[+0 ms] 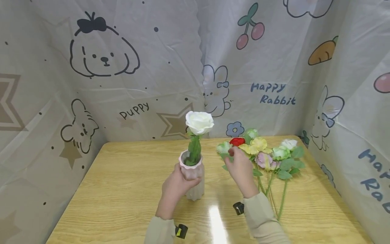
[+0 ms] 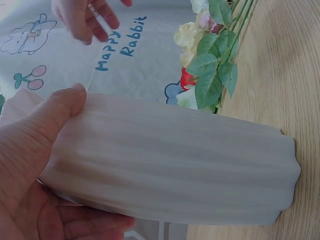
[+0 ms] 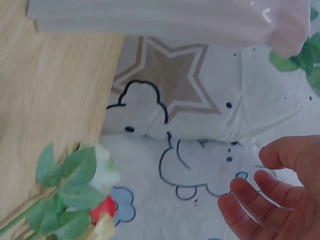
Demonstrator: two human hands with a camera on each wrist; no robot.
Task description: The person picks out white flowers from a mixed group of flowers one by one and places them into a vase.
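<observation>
Head view: left hand (image 1: pixel 175 184) gripping vase (image 1: pixel 193 174) with white rose (image 1: pixel 199 122); right hand (image 1: pixel 240 168) loosely spread near flowers (image 1: pixel 264 160). Backdrop (image 1: pixel 170 67) reads "puppy", "Happy Rabbit"

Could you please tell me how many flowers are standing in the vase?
1: a white flower, upright in the vase that the left hand holds. The other visible flowers lie on the table, to the right.
</observation>
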